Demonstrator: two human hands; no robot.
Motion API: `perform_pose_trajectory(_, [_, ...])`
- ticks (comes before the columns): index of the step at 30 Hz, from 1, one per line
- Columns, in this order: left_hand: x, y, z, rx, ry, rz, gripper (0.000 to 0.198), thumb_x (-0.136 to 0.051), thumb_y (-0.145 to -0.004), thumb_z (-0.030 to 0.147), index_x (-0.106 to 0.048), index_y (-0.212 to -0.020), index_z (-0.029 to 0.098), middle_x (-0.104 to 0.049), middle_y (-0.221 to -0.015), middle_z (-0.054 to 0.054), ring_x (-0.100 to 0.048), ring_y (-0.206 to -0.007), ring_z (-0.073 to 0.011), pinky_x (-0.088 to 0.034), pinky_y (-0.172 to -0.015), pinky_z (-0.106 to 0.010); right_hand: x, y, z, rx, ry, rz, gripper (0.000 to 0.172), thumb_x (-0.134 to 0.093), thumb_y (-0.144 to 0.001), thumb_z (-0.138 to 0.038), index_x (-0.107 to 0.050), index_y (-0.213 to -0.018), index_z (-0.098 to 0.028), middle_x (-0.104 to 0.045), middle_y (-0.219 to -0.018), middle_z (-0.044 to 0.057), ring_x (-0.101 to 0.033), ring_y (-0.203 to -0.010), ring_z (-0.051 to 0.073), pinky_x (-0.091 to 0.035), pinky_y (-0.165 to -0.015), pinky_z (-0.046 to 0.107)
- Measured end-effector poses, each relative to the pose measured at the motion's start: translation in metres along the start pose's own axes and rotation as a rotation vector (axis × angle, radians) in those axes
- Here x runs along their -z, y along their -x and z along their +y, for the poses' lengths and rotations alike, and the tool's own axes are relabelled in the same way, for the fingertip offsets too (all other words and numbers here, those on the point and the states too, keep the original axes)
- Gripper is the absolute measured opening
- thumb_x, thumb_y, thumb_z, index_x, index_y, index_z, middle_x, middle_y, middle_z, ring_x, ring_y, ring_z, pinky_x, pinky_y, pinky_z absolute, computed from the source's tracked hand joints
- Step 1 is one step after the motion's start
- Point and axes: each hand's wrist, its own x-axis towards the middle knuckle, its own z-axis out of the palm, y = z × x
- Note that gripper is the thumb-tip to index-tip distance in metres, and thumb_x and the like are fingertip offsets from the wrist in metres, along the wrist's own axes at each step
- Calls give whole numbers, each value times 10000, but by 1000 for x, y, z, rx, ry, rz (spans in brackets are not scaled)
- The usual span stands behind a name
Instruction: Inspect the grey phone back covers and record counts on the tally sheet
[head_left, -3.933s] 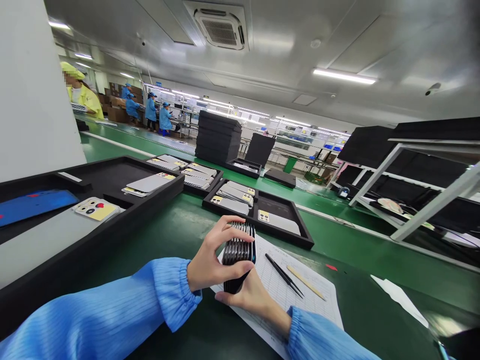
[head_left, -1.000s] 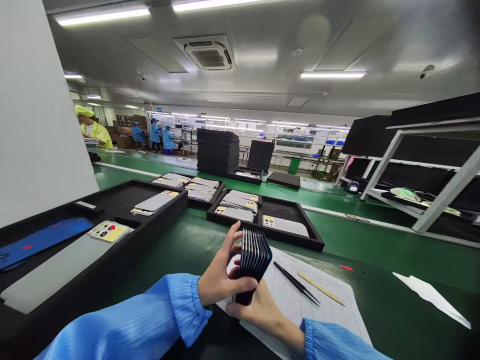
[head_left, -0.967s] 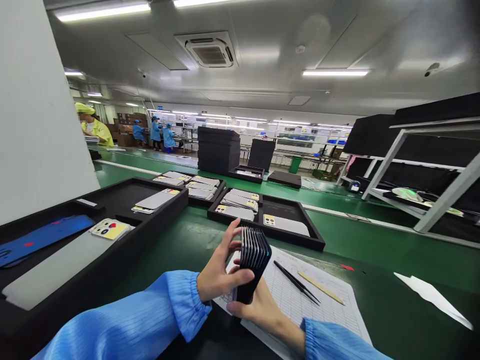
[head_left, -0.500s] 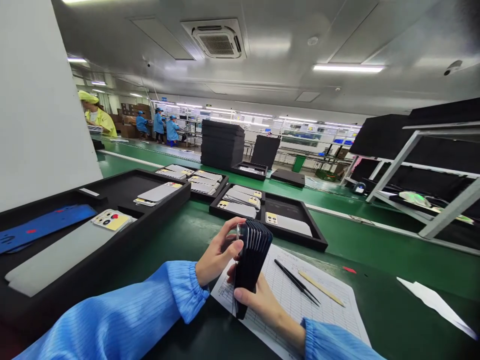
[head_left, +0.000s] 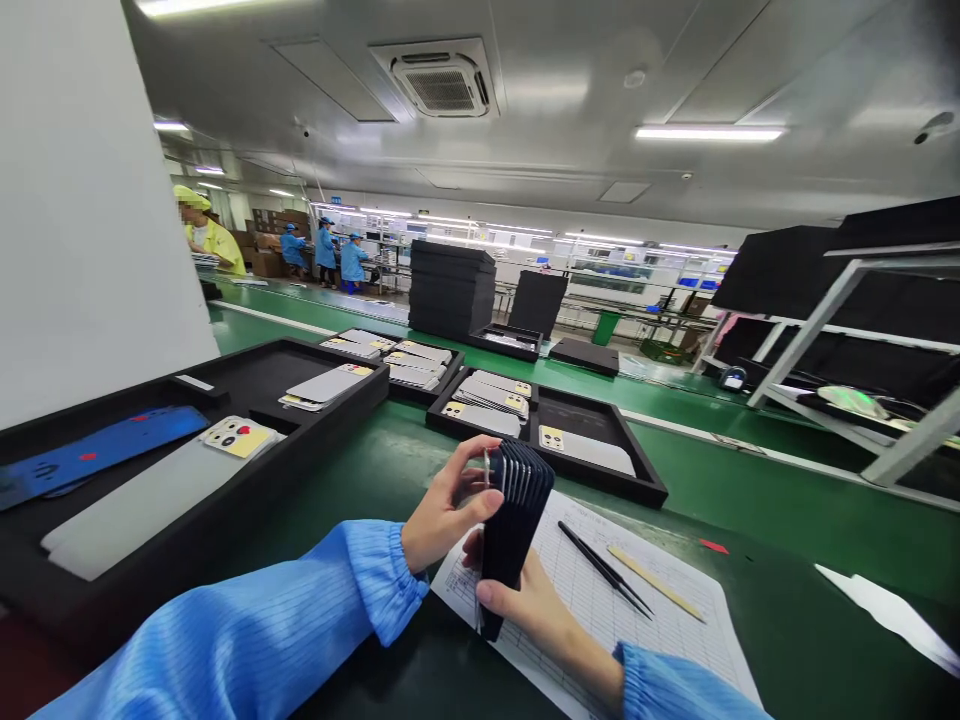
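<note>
A fanned stack of several thin black phone back panels (head_left: 514, 520) stands on edge over a printed form sheet (head_left: 637, 620). My right hand (head_left: 525, 605) grips the stack's lower end from beneath, thumb on its front. My left hand (head_left: 450, 500) is closed round the upper left edge, thumb and fingers pinching the nearest panel away from the rest. Both arms wear blue sleeves.
Black tweezers (head_left: 604, 580) and a wooden stick (head_left: 656, 582) lie on the form sheet. A big black tray (head_left: 315, 420) at left holds grey and blue panels. Two more trays (head_left: 600, 470) of panels sit behind. Stacked black trays (head_left: 450, 290), a white rack (head_left: 847, 380) and workers in blue stand farther off.
The left fingers, spread over the fanned top a second ago, have closed on the nearest panel. The right hand has shifted its grip lower. The view has swung slightly left.
</note>
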Motion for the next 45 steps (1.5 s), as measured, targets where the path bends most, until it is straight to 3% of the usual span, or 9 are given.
perform_pose_trajectory(5, [-4,3,-2,92,47,-6,908,-772,-607,338,-201,-1309,269,-403,-1179,-96,-524,-947,-205,-387,-889,-360,-2,1,5,23,125,-10,614,-613,-601,-659,-550,-924,-140,-584,-881,118,-543,-849,302,-442,-744,437])
perform_pose_trajectory(13, [-11,5,1,139,1,-66,1198,-841,-421,177,-120,-1377,219,-452,-1143,-104,-497,-951,-240,-383,-863,-364,-5,0,-2,49,266,-20,543,-640,-679,-417,-522,-1141,-157,-609,-972,126,-496,-1050,357,-354,-931,513])
perform_pose_trajectory(17, [-16,7,4,231,43,-5,605,-729,-502,130,-528,-1072,116,-534,-794,-38,-502,-795,-229,-391,-773,-362,-5,-1,-17,5,270,42,648,-659,-686,-334,-386,-1242,-143,-538,-1134,126,-490,-1074,299,-402,-916,440])
perform_pose_trajectory(20, [-17,8,6,313,200,67,302,-624,-581,221,-592,-863,119,-558,-777,-57,-508,-803,-236,-386,-772,-358,10,4,-36,6,353,13,695,-712,-643,-399,-410,-1213,-142,-550,-1113,122,-521,-999,285,-453,-816,387])
perform_pose_trajectory(23, [-15,10,7,470,442,23,395,-483,-616,342,-603,-901,96,-606,-827,-101,-545,-807,-250,-408,-760,-371,34,18,-56,-51,448,-142,423,-671,-691,-459,-573,-976,-163,-630,-811,63,-563,-699,205,-437,-586,291])
perform_pose_trajectory(25, [-16,13,6,614,676,-69,481,-435,-602,344,-609,-952,65,-636,-859,-127,-573,-808,-247,-422,-749,-356,46,30,-62,-145,460,-90,358,-585,-766,-489,-577,-939,-176,-625,-702,40,-547,-615,176,-407,-546,280])
perform_pose_trajectory(28, [-23,27,0,810,933,-154,534,-454,-590,289,-595,-1046,48,-669,-902,-133,-603,-805,-227,-428,-754,-329,47,46,-56,-215,292,88,453,-472,-831,-522,-475,-1114,-168,-639,-862,72,-583,-730,194,-449,-625,306])
perform_pose_trajectory(34, [-38,59,-16,1234,880,-208,497,-536,-574,199,-597,-1022,-6,-677,-700,-114,-621,-685,-205,-432,-695,-283,17,67,-26,-187,-117,181,411,-519,-842,-439,-439,-1157,-188,-553,-1157,82,-542,-1037,220,-474,-811,331])
perform_pose_trajectory(45, [-40,61,-16,1294,1098,-53,475,-575,-677,371,-588,-1038,64,-693,-881,-127,-638,-780,-220,-442,-764,-328,17,73,-29,-175,-139,144,446,-547,-840,-345,-362,-1227,-218,-534,-1191,74,-518,-1095,220,-428,-921,379])
